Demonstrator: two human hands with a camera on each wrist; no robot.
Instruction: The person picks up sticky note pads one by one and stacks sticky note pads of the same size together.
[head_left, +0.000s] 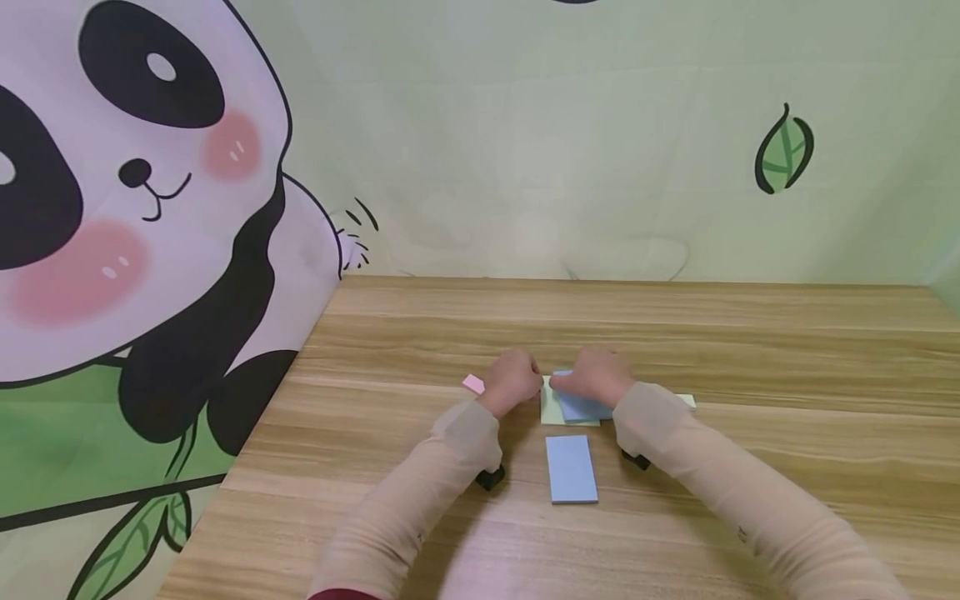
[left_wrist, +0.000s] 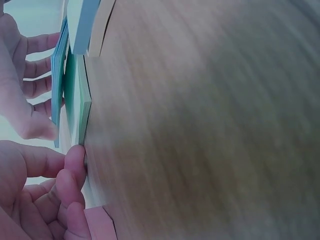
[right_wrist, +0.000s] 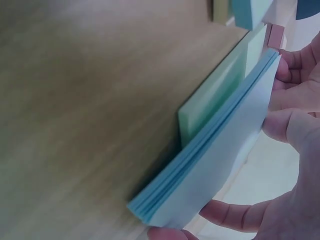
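Note:
My right hand (head_left: 588, 379) grips a blue sticky-note pad (right_wrist: 220, 165), thumb under one edge and fingers over the other, tilting it up off a green pad (right_wrist: 215, 95) that lies flat on the wooden table (head_left: 675, 333). The left hand (head_left: 517, 379) is curled just left of it. Its thumb and forefinger (left_wrist: 75, 157) pinch the corner of the green pad (left_wrist: 82, 107). In the left wrist view the blue pad (left_wrist: 59, 70) stands between the two hands.
A small pink pad (head_left: 473, 383) lies just left of my left hand. A second blue pad (head_left: 572, 468) lies nearer me, between the forearms. A pale green pad (head_left: 687, 401) shows behind the right wrist. A panda-print curtain (head_left: 112, 250) hangs at the table's left.

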